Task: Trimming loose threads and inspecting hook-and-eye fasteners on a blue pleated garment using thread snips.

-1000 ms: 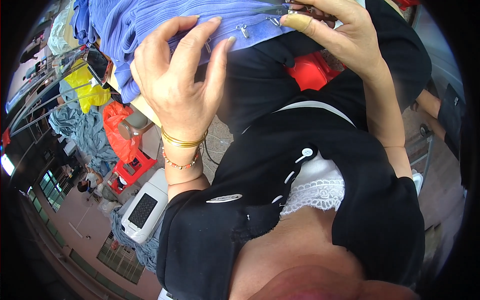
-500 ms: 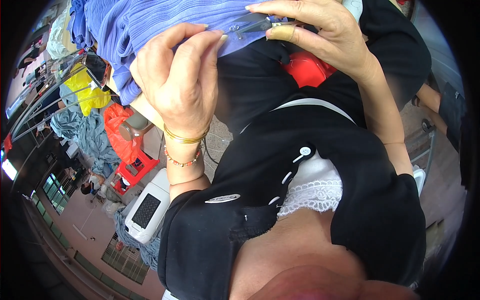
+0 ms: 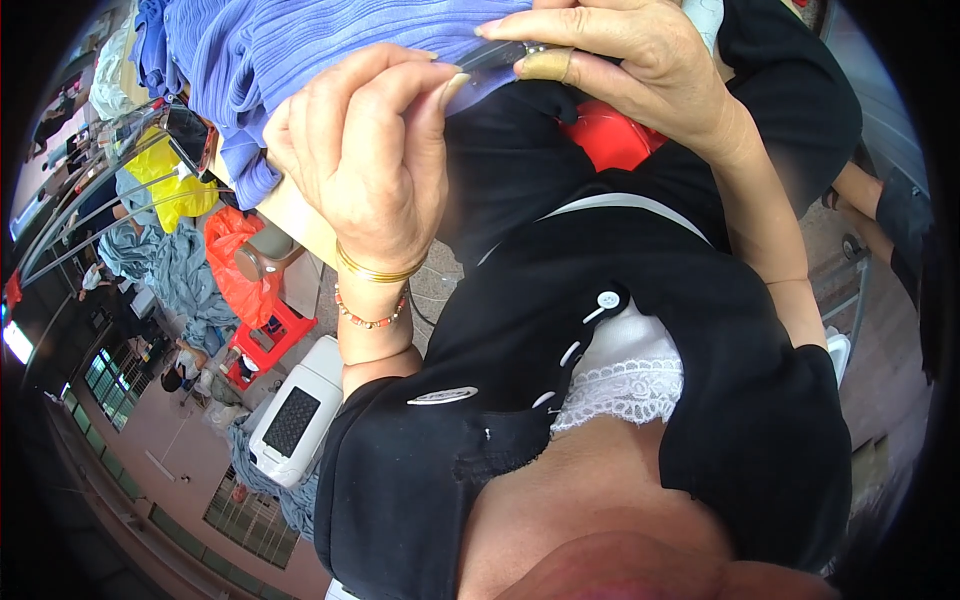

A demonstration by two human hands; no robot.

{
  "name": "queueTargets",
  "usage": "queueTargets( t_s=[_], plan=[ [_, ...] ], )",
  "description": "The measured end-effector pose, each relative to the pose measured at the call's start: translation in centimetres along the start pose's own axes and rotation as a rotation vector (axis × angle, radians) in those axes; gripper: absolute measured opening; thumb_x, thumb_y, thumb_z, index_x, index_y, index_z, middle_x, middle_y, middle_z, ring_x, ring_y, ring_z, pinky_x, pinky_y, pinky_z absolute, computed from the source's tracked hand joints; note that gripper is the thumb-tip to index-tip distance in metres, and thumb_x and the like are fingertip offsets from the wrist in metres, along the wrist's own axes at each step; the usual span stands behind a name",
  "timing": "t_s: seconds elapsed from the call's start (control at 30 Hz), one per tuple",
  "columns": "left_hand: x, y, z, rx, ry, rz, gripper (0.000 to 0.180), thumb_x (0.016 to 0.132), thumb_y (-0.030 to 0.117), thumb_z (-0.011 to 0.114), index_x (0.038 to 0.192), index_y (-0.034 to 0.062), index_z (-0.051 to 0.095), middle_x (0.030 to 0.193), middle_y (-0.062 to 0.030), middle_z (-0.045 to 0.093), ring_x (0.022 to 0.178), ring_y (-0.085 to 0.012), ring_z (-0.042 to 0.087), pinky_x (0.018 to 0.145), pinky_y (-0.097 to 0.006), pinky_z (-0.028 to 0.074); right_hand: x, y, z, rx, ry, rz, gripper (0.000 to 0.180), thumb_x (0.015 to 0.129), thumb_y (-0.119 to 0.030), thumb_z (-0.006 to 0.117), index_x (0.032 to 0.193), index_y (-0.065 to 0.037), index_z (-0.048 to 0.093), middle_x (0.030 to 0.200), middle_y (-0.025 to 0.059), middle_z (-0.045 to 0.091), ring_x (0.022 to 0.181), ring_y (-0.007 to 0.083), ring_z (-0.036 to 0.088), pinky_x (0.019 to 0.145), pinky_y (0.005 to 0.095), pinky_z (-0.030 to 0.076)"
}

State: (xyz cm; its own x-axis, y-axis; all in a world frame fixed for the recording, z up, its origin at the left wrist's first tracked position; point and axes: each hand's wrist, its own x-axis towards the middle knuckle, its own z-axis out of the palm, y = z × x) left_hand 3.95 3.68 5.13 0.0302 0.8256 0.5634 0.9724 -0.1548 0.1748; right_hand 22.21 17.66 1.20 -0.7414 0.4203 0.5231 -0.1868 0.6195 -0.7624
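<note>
My left hand (image 3: 365, 150) pinches the near end of a small, narrow, see-through piece (image 3: 488, 58) between thumb and fingers. A dark strip and tiny shiny bits show on it; its exact kind I cannot make out. At its other end my right hand (image 3: 640, 60) is closed on it, a tan plaster (image 3: 545, 65) wrapped round the thumb. Just beyond and under the fingers spreads a ribbed violet-blue knit garment (image 3: 300, 45). Part of the small piece is hidden by the fingertips of both hands.
A red object (image 3: 612, 135) sits between my black-trousered legs. To the left are a yellow bag (image 3: 175, 180), an orange-red bag (image 3: 240, 260), a red stool (image 3: 268, 345), a heap of grey-blue cloth (image 3: 170, 275) and a white box with a dark panel (image 3: 300, 410). Other people are farther off.
My left hand has shifted slightly right, closer to my right hand. Less of the small see-through piece shows between them. My right-hand fingers have moved a little left.
</note>
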Motion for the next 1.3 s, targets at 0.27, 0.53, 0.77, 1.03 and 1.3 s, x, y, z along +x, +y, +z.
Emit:
queueTargets(
  t_s=[0.27,0.53,0.77,1.03,1.3],
  plan=[
    [-1.2,0.2,-1.7,-0.451,0.285,-0.231,0.011,0.086,0.008,0.074,0.091,0.0009,0.068,0.098,-0.0122,0.063,0.093,-0.0217,0.061,0.085,-0.032,0.049,-0.6,-0.2,-0.8,0.119,0.111,0.091,0.031,0.083,0.000,0.076,0.113,0.003,0.071,0.085,0.0054,0.061,0.074,0.0146,0.055,0.064,0.0264,0.043],
    [-2.2,-2.1,-2.6,-0.235,0.108,-0.145,0.024,0.080,0.014,0.080,0.099,0.0048,0.070,0.112,-0.0123,0.063,0.107,-0.0240,0.058,0.093,-0.035,0.046,-0.4,-0.1,-1.3,0.081,0.136,0.093,0.036,0.083,-0.002,0.077,0.118,0.001,0.070,0.085,0.0037,0.061,0.076,0.0124,0.052,0.067,0.0255,0.040],
    [-3.8,-4.1,-2.1,-0.118,0.119,-0.156,0.021,0.085,-0.001,0.074,0.105,0.0002,0.068,0.106,-0.0127,0.067,0.096,-0.0253,0.065,0.088,-0.035,0.051,-0.9,0.4,-0.9,0.195,0.224,0.251,0.034,0.083,-0.004,0.077,0.116,0.002,0.070,0.086,0.0020,0.060,0.073,0.0084,0.050,0.064,0.0221,0.040],
    [-7.7,-9.3,-1.3,0.071,0.084,-0.246,0.017,0.087,0.001,0.071,0.104,0.0011,0.068,0.102,-0.0118,0.068,0.096,-0.0255,0.065,0.088,-0.035,0.049,0.3,-1.3,0.3,0.134,0.109,0.289,0.035,0.081,-0.001,0.078,0.115,0.002,0.071,0.084,0.0020,0.057,0.072,0.0090,0.047,0.064,0.0240,0.037],
    [-7.3,-8.0,-2.2,-0.118,0.034,-0.381,0.043,0.081,-0.003,0.064,0.123,0.0054,0.065,0.121,-0.0124,0.065,0.115,-0.0274,0.060,0.103,-0.036,0.043,1.9,-2.1,1.5,0.156,0.047,0.356,0.048,0.076,-0.005,0.085,0.120,0.000,0.068,0.084,-0.0026,0.053,0.069,0.0049,0.044,0.060,0.0211,0.034]
  ],
)
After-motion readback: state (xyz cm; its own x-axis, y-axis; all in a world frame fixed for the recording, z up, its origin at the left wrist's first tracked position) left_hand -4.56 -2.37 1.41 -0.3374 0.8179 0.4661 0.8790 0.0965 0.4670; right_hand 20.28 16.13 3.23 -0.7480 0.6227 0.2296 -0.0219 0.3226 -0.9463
